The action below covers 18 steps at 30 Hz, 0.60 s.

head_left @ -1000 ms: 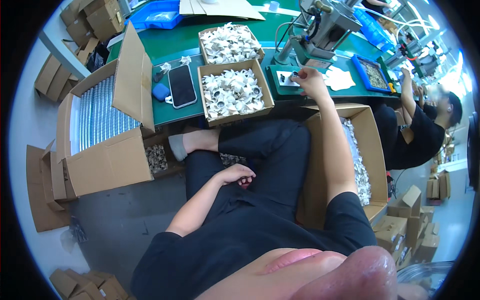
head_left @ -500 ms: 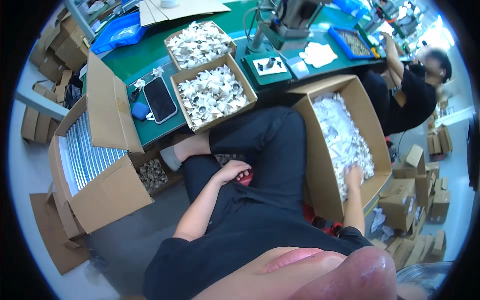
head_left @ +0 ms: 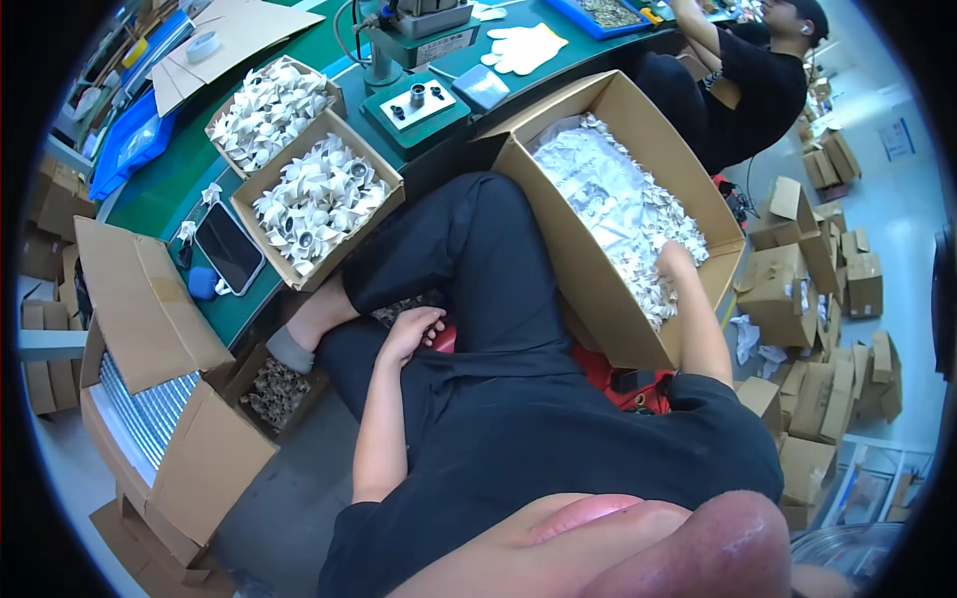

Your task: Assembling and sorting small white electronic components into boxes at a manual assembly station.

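My right hand (head_left: pixel 676 261) reaches into a large open cardboard box (head_left: pixel 713 289) on my right. Its fingers are curled down among small white parts with pointed blades (head_left: pixel 653 224); what they grip, if anything, is hidden. A crumpled clear plastic bag (head_left: pixel 588 184) lies over part of the heap. My left hand (head_left: pixel 411 334) rests on my lap with its fingers curled in, and nothing shows in them. On the green bench to the front left, two smaller cartons, a near one (head_left: pixel 391 202) and a far one (head_left: pixel 339 100), are filled with similar white bladed parts.
A bench machine (head_left: pixel 419 30) stands behind a block fixture (head_left: pixel 417 108), near a white glove (head_left: pixel 525 48). A phone (head_left: pixel 229 246) lies left of the cartons. Another open box (head_left: pixel 214 453) holds rows of silvery pieces. A co-worker (head_left: pixel 763 95) sits at the right, before stacked boxes (head_left: pixel 788 289).
The view has turned, so the bench and boxes appear farther left and higher. My right hand is still in the large box, and my left hand stays on my lap.
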Tool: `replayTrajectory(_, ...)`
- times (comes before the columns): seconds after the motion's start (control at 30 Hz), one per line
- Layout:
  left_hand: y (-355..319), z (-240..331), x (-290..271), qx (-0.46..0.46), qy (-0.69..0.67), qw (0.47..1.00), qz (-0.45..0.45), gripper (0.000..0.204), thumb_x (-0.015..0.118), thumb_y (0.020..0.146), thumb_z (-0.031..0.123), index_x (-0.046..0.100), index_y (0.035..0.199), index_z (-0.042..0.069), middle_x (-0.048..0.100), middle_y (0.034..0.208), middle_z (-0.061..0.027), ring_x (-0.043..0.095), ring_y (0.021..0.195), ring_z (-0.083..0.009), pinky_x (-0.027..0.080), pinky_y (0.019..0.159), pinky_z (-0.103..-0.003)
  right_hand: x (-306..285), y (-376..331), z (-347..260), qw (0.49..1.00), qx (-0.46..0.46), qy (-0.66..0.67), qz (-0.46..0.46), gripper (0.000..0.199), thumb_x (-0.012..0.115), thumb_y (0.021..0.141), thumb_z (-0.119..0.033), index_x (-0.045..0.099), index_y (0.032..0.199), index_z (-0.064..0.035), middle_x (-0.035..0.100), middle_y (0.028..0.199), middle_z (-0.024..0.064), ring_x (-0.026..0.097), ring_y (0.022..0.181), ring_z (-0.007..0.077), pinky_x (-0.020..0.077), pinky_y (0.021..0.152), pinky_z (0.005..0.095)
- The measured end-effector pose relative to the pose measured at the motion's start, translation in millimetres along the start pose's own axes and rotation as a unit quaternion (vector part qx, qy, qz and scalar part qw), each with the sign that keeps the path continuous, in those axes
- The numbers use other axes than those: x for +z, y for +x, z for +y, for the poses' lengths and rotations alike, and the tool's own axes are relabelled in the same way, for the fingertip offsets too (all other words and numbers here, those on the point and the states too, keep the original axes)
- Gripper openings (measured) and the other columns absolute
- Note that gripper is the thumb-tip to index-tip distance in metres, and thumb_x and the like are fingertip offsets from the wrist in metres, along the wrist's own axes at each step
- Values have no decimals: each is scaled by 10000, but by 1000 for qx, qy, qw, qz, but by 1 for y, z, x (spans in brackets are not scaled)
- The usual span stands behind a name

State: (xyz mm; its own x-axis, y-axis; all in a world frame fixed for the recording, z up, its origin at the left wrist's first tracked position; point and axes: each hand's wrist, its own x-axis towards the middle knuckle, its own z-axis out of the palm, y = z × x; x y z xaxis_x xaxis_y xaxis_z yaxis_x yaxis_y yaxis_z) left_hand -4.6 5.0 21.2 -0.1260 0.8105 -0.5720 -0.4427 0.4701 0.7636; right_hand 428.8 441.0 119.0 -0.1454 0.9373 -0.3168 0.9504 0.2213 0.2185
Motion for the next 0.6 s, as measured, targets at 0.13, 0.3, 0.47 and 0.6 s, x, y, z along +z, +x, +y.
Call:
replayTrajectory(0.13,2,-2,2,-6,0,1000,-2,273,575,1031,214,705,1170,18,672,860,5,566,701,-62,475,610,-213,-5,-6,-6,1000,26,13,-11,248,648,780,-91,740,979,25,707,1108,270,692,1058,410,563,895,474)
replayTrajectory(0.3,2,2,2,-8,20,1000,-3,275,574,1032,214,702,1169,14,673,864,1,565,706,-61,474,613,-214,4,-9,-9,998,-20,40,43,214,649,781,-80,716,956,22,724,1010,245,703,974,409,565,844,462)
replayTrajectory(0.47,3,0,2,4,9,1000,6,275,569,1033,213,705,1162,13,675,864,-3,565,703,-63,473,611,-213,10,1,-23,988,-109,107,12,198,685,783,-118,671,932,12,717,951,229,697,883,375,555,803,444)
replayTrajectory(0.6,5,-2,0,14,6,1000,11,271,568,1030,209,710,1151,12,678,864,-7,567,702,-66,474,610,-212,24,7,-23,977,-134,98,131,177,696,786,-133,674,891,7,721,904,215,693,807,329,551,767,417)
